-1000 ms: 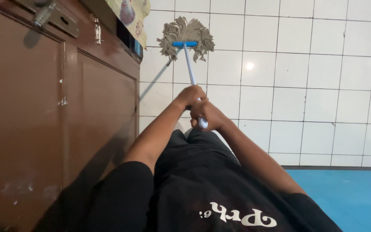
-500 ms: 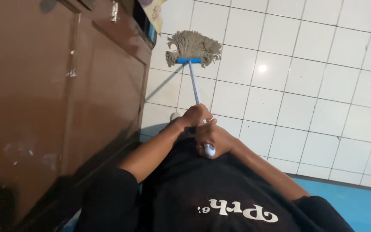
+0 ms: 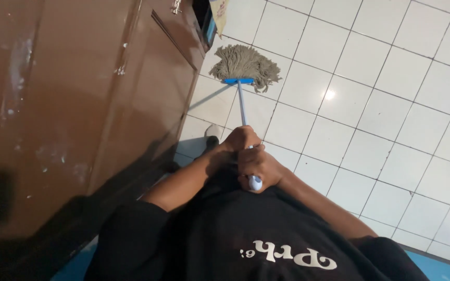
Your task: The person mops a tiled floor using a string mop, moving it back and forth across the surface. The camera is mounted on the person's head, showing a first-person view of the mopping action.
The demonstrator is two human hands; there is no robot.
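I hold a string mop with both hands. Its grey-beige mop head [image 3: 247, 62] with a blue clamp lies on the white tiled floor [image 3: 371, 114], close to the corner of a brown cabinet. The thin pale handle [image 3: 242, 106] runs back toward me. My left hand [image 3: 239, 139] grips the handle higher up the shaft. My right hand [image 3: 259, 166] is closed around the handle's rounded white end, close to my black shirt.
A tall brown wooden cabinet [image 3: 79, 104] fills the left side. A patterned cloth [image 3: 217, 13] hangs at its far corner. A blue floor area [image 3: 444, 268] shows at the bottom right. A light glare spot sits on the tiles.
The mop head has been drawn closer to the cabinet corner and toward me. My hands pulled back to my chest, and my view has tilted and shifted left.
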